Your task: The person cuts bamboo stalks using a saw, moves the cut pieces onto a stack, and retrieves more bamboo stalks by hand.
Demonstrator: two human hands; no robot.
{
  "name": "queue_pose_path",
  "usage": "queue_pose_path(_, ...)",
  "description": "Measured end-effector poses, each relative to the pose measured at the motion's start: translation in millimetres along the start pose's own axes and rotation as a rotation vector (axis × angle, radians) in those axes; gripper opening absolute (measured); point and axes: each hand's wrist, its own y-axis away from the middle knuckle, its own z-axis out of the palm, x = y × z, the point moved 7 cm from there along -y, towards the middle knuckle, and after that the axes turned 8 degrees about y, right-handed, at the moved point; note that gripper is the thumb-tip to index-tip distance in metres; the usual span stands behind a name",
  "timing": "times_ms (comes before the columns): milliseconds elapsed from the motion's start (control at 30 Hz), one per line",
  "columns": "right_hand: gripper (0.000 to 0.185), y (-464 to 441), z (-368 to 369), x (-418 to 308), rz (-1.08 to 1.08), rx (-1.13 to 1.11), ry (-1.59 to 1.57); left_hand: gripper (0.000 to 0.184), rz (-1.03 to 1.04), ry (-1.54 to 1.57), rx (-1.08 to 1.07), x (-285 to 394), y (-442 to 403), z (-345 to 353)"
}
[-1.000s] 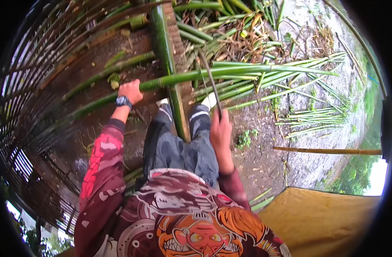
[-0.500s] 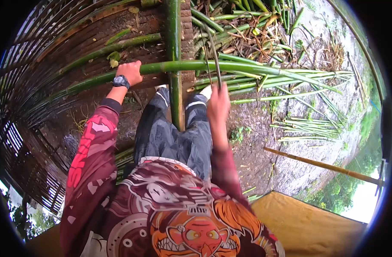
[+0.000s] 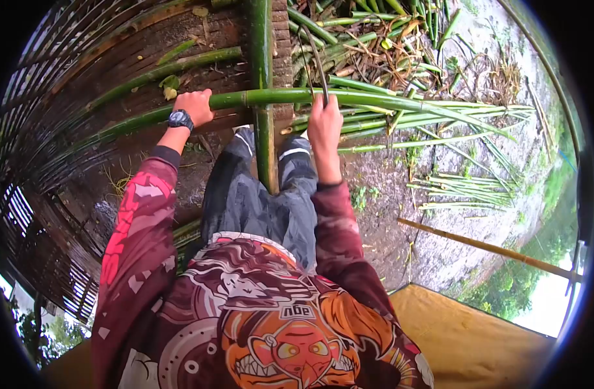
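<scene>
My left hand [image 3: 194, 108], with a dark watch on the wrist, is wrapped round a long green bamboo pole [image 3: 277, 96] that runs across the view. The pole rests crosswise on a thicker green bamboo beam [image 3: 261, 45] between my feet. My right hand [image 3: 324, 126] is closed round the near end of a bow saw [image 3: 319, 65] with a curved dark frame and a thin blade. The saw crosses the pole just right of the beam, its far end pointing away from me. How deep the blade sits in the pole I cannot tell.
Several cut bamboo lengths [image 3: 465, 188] lie on the wet ground at the right. A heap of bamboo pieces and dry leaves [image 3: 368, 55] is beyond the saw. Slatted bamboo [image 3: 76, 58] stands at the left, and a tan tarp [image 3: 459, 330] hangs at the lower right.
My right hand has moved away from me with the saw, up close to the pole. My left hand has stayed on the pole, nearly still.
</scene>
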Motion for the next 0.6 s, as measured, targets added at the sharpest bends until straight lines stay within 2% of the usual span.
queue_pose_path(33,0.030,-14.5,6.5,-8.4,0.068,-0.050,0.010,0.036,0.000,-0.011,0.009,-4.8,-5.0,-2.4)
queue_pose_path(100,0.027,17.1,-3.6,6.5,0.044,-0.066,-0.020,0.034,0.001,0.002,0.039,-5.0,2.1,11.0)
queue_pose_path(133,0.026,46.7,-10.6,19.1,-0.213,0.026,0.231,0.034,0.002,-0.009,0.024,-5.0,-0.1,8.3)
queue_pose_path(167,0.022,87.2,-39.5,6.3,-0.321,0.145,0.271,0.035,-0.009,-0.035,-0.026,-11.1,-4.5,13.6)
queue_pose_path(200,0.019,120.5,-69.4,10.6,0.097,-0.036,0.014,0.033,-0.015,-0.009,-0.025,-9.1,-1.6,11.6)
queue_pose_path(233,0.020,154.8,-93.2,11.9,0.274,-0.075,-0.056,0.031,-0.022,0.019,-0.025,-4.6,0.2,8.0)
queue_pose_path(333,0.022,154.8,-95.3,4.1,0.124,0.035,-0.069,0.030,-0.012,0.025,0.009,-4.0,-0.8,2.7)
queue_pose_path(367,0.022,120.8,-62.8,15.2,0.054,0.075,-0.024,0.030,-0.004,0.040,0.017,-0.6,2.6,1.1)
queue_pose_path(400,0.025,75.9,-25.8,25.4,0.037,0.003,0.034,0.030,-0.001,0.042,0.013,-0.6,3.5,5.3)
queue_pose_path(433,0.028,28.6,-3.2,16.2,-0.118,0.092,0.048,0.034,-0.014,0.021,-0.016,-3.2,-2.3,9.3)
queue_pose_path(467,0.029,7.0,0.7,6.2,-0.009,0.018,0.076,0.038,-0.033,-0.006,-0.044,-8.9,-3.4,10.9)
queue_pose_path(500,0.029,16.2,1.6,9.9,0.004,0.021,0.076,0.038,-0.023,-0.010,-0.051,-8.2,1.0,14.4)
queue_pose_path(567,0.026,36.2,4.1,22.2,-0.027,0.009,-0.009,0.041,-0.037,-0.002,0.007,-2.1,8.6,19.2)
queue_pose_path(600,0.026,44.0,8.6,32.3,-0.099,0.082,0.035,0.044,-0.038,-0.011,-0.041,-0.1,16.5,27.4)
